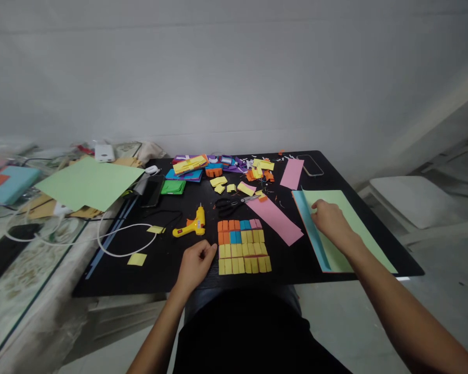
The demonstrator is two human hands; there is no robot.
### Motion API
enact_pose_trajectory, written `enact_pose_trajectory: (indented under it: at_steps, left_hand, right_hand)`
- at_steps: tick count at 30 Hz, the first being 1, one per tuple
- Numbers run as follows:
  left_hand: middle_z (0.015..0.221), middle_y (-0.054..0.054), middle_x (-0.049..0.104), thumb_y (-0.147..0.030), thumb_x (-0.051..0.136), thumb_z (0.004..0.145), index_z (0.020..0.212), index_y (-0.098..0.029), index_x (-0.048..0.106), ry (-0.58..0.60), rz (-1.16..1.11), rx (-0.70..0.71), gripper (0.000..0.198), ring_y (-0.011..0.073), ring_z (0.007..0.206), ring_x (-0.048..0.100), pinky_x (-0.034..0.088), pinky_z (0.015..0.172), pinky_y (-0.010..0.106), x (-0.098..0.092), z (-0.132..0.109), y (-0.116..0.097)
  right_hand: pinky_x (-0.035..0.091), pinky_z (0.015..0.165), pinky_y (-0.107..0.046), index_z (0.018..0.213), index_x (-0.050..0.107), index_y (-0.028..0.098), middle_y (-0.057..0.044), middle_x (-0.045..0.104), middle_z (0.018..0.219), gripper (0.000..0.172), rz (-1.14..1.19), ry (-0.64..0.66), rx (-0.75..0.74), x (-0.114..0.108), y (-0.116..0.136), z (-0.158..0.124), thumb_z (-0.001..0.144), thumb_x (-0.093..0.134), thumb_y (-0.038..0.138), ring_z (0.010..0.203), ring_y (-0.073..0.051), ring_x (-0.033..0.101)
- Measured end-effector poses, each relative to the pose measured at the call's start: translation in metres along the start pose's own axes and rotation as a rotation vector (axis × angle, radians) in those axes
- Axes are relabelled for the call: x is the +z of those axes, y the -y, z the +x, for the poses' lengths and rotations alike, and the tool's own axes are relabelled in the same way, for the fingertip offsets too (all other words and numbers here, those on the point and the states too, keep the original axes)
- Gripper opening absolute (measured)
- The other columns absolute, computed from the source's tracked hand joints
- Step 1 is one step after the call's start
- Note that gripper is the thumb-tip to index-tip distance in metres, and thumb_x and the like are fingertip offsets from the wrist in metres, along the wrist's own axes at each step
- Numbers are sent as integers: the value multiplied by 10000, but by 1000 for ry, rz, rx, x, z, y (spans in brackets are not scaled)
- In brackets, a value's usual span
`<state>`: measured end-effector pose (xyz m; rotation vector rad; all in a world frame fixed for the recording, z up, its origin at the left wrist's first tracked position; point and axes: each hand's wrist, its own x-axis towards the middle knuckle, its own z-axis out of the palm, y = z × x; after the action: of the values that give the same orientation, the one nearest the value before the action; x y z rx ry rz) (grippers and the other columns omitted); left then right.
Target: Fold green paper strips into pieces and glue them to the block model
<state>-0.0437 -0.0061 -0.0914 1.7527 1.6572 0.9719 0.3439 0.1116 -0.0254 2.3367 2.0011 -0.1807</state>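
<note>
My left hand [196, 264] rests on the black table with its fingers curled in and nothing visible in them. Right beside its thumb lies a block of small folded paper pieces [244, 250], laid in rows, mostly yellow with some orange, blue and pink. My right hand [330, 222] is over a stack of coloured paper, its fingers closed at the left edge of the light green sheet [359, 228]. A blue sheet [315, 236] shows as a strip under that edge, with a thin orange-red border beneath. My fingertips are partly hidden.
A yellow glue gun [195, 223] and black scissors [232, 206] lie beyond the block. Pink strips [276, 221], paper scraps [261, 171], folded stacks [189, 165] and a phone [153, 191] lie further back. A white cable [101, 236] crosses the left side. A white chair [407, 200] stands right.
</note>
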Motion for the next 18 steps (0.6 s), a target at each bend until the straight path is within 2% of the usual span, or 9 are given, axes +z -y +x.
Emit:
enact_pose_trajectory:
  at_steps: [6, 13, 16, 18]
  left_hand:
    - [572, -44, 447, -452, 541, 984, 614, -210, 436, 4, 5, 0, 454, 125, 561, 436, 320, 573, 260, 0, 0, -2]
    - [583, -40, 446, -447, 544, 991, 617, -212, 430, 9, 14, -5, 456, 130, 571, 442, 324, 577, 265, 0, -1, -1]
    - [578, -42, 437, -453, 545, 992, 615, -213, 424, 11, 13, -3, 463, 128, 564, 434, 319, 574, 266, -1, -1, -1]
    - [575, -43, 432, -458, 542, 990, 611, -214, 422, 12, 12, 0, 466, 128, 558, 426, 316, 570, 267, -1, 0, -2]
  right_hand:
    - [502, 893, -396, 1239, 684, 4, -263, 759, 1119, 325, -11, 22, -30, 8, 0, 5, 955, 560, 100, 1131, -389, 706]
    - [500, 886, -336, 1168, 750, 83, -172, 805, 1076, 279, 14, 127, -32, 10, -3, 16, 940, 734, 245, 1124, -337, 730]
    - [511, 876, -340, 1183, 747, 94, -176, 794, 1139, 343, 16, 127, -18, 9, -4, 13, 936, 754, 331, 1131, -336, 725]
    - [518, 887, -365, 1207, 739, 85, -215, 767, 1195, 415, 5, 105, -6, 9, -4, 10, 941, 743, 404, 1159, -360, 709]
